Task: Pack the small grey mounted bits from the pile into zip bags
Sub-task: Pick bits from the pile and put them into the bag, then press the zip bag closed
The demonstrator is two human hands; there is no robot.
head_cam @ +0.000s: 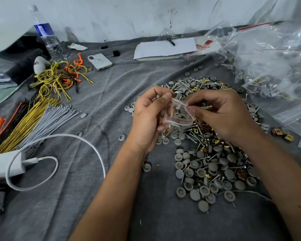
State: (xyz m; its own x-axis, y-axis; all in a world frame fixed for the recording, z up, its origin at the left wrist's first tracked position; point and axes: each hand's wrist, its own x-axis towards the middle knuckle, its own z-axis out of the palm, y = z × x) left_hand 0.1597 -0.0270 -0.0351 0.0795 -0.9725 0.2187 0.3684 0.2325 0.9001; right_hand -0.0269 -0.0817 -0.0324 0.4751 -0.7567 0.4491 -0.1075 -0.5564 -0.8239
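Hands meet over the pile [210, 160] of grey caps and screws: left hand [146, 117] grips a small zip bag [178, 117], right hand [222, 115] pinches its mouth.

A single wide-angle view from a camera worn on the person's head looks forward and steeply down onto a grey cloth [94, 105] spread as a work surface, close enough that both forearms enter from the near edge and the left hand [147, 117] and right hand [222, 113] meet just above the centre. The far edge of the picture reaches a pale wall [129, 16], and straight lines bow outward toward the corners. No second view is given, so nothing is shared between views.
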